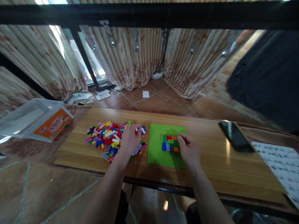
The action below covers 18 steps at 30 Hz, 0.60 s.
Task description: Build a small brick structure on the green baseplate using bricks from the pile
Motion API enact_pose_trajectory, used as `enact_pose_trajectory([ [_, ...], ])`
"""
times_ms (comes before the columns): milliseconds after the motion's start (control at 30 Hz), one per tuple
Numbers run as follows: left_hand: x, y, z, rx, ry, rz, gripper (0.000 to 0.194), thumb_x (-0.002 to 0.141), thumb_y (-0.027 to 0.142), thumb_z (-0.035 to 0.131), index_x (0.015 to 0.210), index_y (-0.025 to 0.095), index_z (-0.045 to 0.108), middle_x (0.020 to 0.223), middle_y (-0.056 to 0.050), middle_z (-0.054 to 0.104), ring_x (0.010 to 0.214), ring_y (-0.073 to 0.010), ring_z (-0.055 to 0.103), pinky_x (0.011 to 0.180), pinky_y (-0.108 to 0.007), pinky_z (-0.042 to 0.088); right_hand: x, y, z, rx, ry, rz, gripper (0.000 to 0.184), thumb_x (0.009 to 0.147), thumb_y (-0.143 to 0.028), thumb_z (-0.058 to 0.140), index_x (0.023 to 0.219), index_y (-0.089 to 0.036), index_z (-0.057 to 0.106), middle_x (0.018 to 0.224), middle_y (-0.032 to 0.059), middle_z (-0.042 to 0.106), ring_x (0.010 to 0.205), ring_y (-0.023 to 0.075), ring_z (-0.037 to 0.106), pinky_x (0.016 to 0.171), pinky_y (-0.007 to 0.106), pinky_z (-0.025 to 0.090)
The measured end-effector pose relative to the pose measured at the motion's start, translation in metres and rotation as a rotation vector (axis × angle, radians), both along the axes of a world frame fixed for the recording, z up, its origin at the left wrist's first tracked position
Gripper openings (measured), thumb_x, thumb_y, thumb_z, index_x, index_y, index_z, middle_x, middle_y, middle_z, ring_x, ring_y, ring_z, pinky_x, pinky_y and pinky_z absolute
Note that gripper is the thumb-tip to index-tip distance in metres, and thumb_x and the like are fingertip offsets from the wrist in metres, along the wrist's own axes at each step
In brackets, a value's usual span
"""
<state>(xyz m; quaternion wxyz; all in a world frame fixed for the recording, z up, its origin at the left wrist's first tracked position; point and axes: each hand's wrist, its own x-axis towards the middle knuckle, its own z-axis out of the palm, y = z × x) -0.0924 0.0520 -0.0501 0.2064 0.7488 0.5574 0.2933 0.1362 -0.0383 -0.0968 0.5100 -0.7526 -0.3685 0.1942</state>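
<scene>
A small block of toy building bricks [170, 143], in red, green, blue, orange and other colours, stands on a bright green baseplate [155, 155]. My right hand [189, 148] is at its right side, thumb and forefinger drawn together by its upper right corner; what they hold, if anything, is hidden. To the left lies a loose pile of mixed bricks [108, 134]. Over the pile's right part is my left hand [131, 138], its fingers curled in and the thumb near the forefinger. I cannot make out what is between them.
A black phone [235, 136] lies on the wooden table [212, 174] to the right, near a printed sheet [277, 161]. At the far left stands a clear plastic box [39, 118] with an orange label. Curtains [130, 59] hang beyond the table.
</scene>
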Motion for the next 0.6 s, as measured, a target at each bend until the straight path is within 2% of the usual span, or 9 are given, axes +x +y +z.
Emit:
enact_pose_trajectory([
  [100, -0.022, 0.010, 0.002, -0.058, 0.041, 0.107, 0.024, 0.087, 0.015, 0.053, 0.099, 0.018, 0.074, 0.098, -0.007, 0.075, 0.089, -0.0201, 0.069, 0.089, -0.033, 0.053, -0.003, -0.002, 0.003, -0.003, -0.014, -0.011, 0.045, 0.079, -0.052, 0.060, 0.099, -0.015, 0.074, 0.098, 0.0126, 0.075, 0.087, 0.0261, 0.068, 0.079, 0.038, 0.052],
  [200, -0.034, 0.014, 0.002, -0.092, 0.100, 0.149, 0.024, 0.085, 0.015, 0.055, 0.096, 0.018, 0.076, 0.095, -0.007, 0.076, 0.087, -0.0203, 0.069, 0.087, -0.032, 0.053, -0.004, -0.003, 0.003, -0.020, -0.017, 0.001, 0.043, 0.079, -0.051, 0.060, 0.097, -0.015, 0.075, 0.096, 0.0122, 0.075, 0.085, 0.0259, 0.068, 0.078, 0.038, 0.052],
  [433, -0.030, 0.012, 0.002, -0.119, 0.210, 0.032, 0.030, 0.086, 0.013, 0.052, 0.101, 0.019, 0.076, 0.104, -0.007, 0.076, 0.098, -0.0219, 0.069, 0.093, -0.032, 0.051, -0.004, -0.001, -0.003, -0.059, -0.011, 0.004, 0.042, 0.077, -0.051, 0.062, 0.096, -0.016, 0.075, 0.096, 0.0111, 0.075, 0.087, 0.0263, 0.068, 0.080, 0.039, 0.051],
  [600, -0.024, 0.007, 0.005, -0.132, 0.250, -0.001, 0.032, 0.084, 0.012, 0.052, 0.105, 0.019, 0.076, 0.110, -0.007, 0.075, 0.103, -0.0236, 0.069, 0.096, -0.034, 0.050, -0.008, -0.001, 0.001, -0.066, -0.055, -0.005, 0.041, 0.077, -0.050, 0.061, 0.093, -0.016, 0.076, 0.092, 0.0107, 0.075, 0.084, 0.0256, 0.069, 0.076, 0.036, 0.052],
])
